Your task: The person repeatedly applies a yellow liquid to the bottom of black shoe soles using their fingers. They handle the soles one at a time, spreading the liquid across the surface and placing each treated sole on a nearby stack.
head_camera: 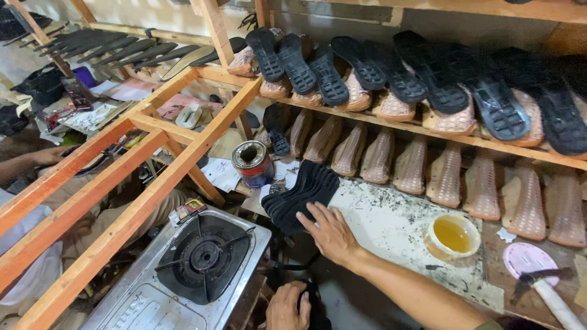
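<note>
While my right hand (pixel 330 235) is lying flat on the fanned black soles (pixel 299 195) on the desk (pixel 391 223), my left hand (pixel 288 308) is gripping one more dark piece (pixel 315 308) near me, not yet stacked.

Gas stove (pixel 205 255), open tin can (pixel 252 162), bowl of yellow glue (pixel 453 236), hammer (pixel 550 292) — shelves of soled shoes (pixel 391 79)

Both hands are bare, no gloves or rings: the right hand (pixel 331 234) on a long unsleeved forearm, the left hand (pixel 288 307) cut off at the wrist.
</note>
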Available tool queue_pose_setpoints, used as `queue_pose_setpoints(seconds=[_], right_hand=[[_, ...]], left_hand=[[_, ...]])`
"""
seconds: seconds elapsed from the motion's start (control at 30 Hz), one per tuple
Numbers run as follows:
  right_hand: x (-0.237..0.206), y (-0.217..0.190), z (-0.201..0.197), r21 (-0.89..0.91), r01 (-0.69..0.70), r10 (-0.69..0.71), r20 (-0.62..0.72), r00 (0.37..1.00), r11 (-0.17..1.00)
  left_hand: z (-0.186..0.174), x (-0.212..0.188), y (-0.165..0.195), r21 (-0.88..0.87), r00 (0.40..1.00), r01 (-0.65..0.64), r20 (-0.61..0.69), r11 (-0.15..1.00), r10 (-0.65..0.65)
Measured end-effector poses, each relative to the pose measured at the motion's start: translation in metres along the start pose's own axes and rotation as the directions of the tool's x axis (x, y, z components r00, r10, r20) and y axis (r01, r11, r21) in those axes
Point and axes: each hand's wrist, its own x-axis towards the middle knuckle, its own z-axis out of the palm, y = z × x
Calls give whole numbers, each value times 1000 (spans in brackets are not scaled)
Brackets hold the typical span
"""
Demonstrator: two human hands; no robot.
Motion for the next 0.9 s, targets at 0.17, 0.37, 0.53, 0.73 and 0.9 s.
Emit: queue_pose_setpoints(seconds=[0.17,0.37,0.53,0.73,0.9], right_hand=[[6,-6,-27,34,-38,35,88,996,999],[12,-17,-43,46,-38,35,65,997,998],[11,-13,-48,-67,-58,55,-46,997,996],[-31,-3,-49,124,229,-185,-290,939,965],[-106,-23,-46,434,130,-35,-221,975,891]], left_hand=[[0,1,12,34,999,-49,-6,998,49],[0,0,25,117,998,-46,-26,992,50],[-2,-6,24,122,997,-26,-75,992,36],[4,-12,22,-219,976,168,-99,961,-193],[28,-21,24,-903,975,172,100,395,-197]])
